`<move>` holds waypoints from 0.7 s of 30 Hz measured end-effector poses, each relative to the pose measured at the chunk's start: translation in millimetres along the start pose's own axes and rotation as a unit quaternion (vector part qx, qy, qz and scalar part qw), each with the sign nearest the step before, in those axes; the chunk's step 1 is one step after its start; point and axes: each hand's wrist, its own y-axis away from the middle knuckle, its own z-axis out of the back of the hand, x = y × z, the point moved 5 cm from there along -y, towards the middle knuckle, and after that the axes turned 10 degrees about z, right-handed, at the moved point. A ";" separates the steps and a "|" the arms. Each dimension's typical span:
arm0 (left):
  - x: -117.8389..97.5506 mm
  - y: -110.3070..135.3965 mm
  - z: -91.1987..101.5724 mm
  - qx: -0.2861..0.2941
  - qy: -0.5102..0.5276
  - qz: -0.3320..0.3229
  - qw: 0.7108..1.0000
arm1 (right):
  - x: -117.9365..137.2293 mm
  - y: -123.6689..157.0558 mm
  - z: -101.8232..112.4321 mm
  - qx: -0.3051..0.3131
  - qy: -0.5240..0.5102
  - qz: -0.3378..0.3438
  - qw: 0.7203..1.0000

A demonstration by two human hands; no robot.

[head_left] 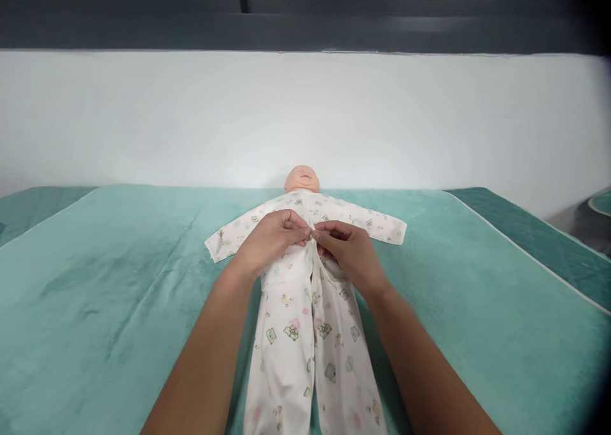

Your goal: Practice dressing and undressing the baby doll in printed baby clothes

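A baby doll (302, 179) lies on its back, its head toward the wall, in a white long-sleeved baby romper (286, 314) printed with small green and pink bears. The sleeves spread to both sides and the legs stretch toward me. At the chest, my left hand (279, 236) pinches one edge of the front opening between thumb and fingers. My right hand (344, 247) pinches the other edge, its fingertips almost touching the left ones. Whatever fastener sits between the fingertips is too small to make out. Below my hands the front edges hang slightly apart.
A teal blanket (143, 295) with shallow creases lies under the doll. Behind it rises a white wall (305, 116), with a dark window frame (334, 30) above. A dark item (592, 221) is partly visible at the right edge.
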 end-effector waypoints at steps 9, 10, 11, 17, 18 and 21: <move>0.9 -1.8 -1.3 -0.009 -0.022 0.002 1.000 | 5.3 2.4 -5.9 0.059 0.103 0.052 0.992; 1.3 -2.6 -1.7 0.000 0.000 0.002 1.000 | 4.9 2.4 -6.0 0.060 0.098 0.053 0.992; 1.7 -3.2 -2.1 0.013 0.027 0.002 1.000 | 4.1 2.4 -6.0 0.063 0.082 0.050 0.993; 5.0 -2.0 5.4 0.036 0.003 0.032 0.999 | -1.8 -1.0 0.2 0.063 -0.002 0.045 0.997; 5.8 -1.3 6.8 0.036 -0.031 0.041 0.998 | -1.4 -2.6 4.0 0.038 0.015 0.072 0.997; 7.1 -1.1 6.5 0.040 -0.124 0.043 0.991 | 3.0 -4.8 9.0 -0.008 0.129 0.206 0.970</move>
